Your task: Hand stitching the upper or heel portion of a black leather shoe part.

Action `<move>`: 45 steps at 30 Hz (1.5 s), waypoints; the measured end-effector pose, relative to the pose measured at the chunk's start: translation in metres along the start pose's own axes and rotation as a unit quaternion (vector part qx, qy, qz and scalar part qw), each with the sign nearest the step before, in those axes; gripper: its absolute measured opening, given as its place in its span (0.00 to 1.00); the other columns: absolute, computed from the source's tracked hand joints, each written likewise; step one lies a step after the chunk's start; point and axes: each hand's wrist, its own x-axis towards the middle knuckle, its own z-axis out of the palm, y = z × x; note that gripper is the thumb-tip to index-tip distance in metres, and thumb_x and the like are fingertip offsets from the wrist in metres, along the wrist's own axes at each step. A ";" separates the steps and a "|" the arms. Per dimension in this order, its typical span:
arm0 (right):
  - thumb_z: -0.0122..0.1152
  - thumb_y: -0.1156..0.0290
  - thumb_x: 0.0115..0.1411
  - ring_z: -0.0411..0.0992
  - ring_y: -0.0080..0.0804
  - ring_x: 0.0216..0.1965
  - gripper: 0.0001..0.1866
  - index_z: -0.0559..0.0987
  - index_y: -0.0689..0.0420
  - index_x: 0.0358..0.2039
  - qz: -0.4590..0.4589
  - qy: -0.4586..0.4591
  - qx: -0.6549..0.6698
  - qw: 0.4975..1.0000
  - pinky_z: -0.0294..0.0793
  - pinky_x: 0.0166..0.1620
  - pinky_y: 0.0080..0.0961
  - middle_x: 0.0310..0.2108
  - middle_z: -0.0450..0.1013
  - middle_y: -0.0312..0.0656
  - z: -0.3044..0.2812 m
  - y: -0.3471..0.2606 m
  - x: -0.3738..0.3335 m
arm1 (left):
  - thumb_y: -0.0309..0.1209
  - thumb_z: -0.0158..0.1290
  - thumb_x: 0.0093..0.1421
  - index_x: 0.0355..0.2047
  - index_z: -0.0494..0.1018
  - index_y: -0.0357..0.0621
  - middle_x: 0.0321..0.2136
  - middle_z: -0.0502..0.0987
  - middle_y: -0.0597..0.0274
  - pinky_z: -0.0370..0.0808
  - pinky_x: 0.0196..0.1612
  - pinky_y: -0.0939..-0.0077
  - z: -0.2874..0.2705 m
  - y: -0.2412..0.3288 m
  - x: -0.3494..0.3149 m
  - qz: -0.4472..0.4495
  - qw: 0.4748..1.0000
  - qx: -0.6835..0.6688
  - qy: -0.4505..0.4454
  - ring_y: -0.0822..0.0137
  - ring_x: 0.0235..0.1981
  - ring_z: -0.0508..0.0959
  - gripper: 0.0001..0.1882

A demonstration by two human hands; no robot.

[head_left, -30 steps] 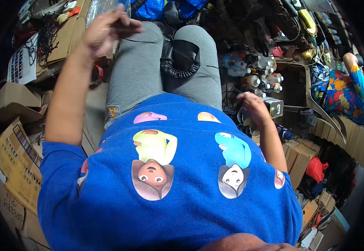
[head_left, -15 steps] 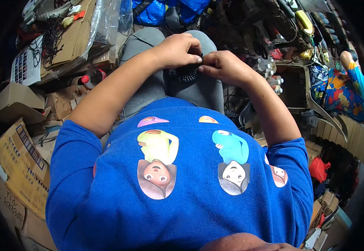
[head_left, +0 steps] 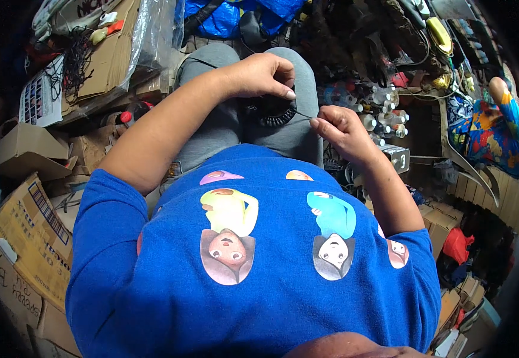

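across the thighs of a seated person in grey trousers rests a black piece with a ribbed, gathered rim. that rim curves toward the person's belly; the far part is covered by the left hand, so its long axis cannot be told. the left hand's thumb and fingers curl at the piece's far side, though whether they grip it cannot be told. the right hand pinches a thin dark thread running to the piece. to the right stand clustered plastic bottles, their contents too small to tell, near a squarish grey container. to the left are a red-capped dark bottle and an open cardboard box, its inside hidden.
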 end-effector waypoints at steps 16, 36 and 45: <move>0.52 0.69 0.62 0.66 0.16 0.30 0.08 0.74 0.60 0.35 -0.034 0.080 0.134 0.987 0.66 0.35 0.16 0.29 0.71 0.32 -0.031 -0.012 0.018 | 0.32 0.61 0.49 0.31 0.75 0.41 0.30 0.72 0.63 0.70 0.39 0.74 -0.008 -0.016 -0.021 0.081 0.982 0.105 0.134 0.66 0.33 0.75 0.11; 0.54 0.64 0.62 0.62 0.15 0.26 0.10 0.75 0.58 0.31 0.043 -0.029 -0.029 0.998 0.62 0.30 0.16 0.23 0.66 0.26 -0.002 0.018 0.053 | 0.33 0.60 0.48 0.34 0.73 0.46 0.33 0.73 0.59 0.71 0.38 0.68 0.043 -0.004 -0.073 0.118 0.926 0.332 0.138 0.58 0.34 0.76 0.14; 0.55 0.76 0.59 0.68 0.18 0.35 0.09 0.78 0.58 0.40 -0.052 0.100 -0.006 0.994 0.67 0.39 0.18 0.33 0.73 0.33 0.004 0.009 0.012 | 0.31 0.59 0.51 0.34 0.78 0.44 0.33 0.75 0.58 0.71 0.42 0.71 0.009 -0.004 -0.022 0.110 0.974 0.124 0.156 0.61 0.37 0.76 0.10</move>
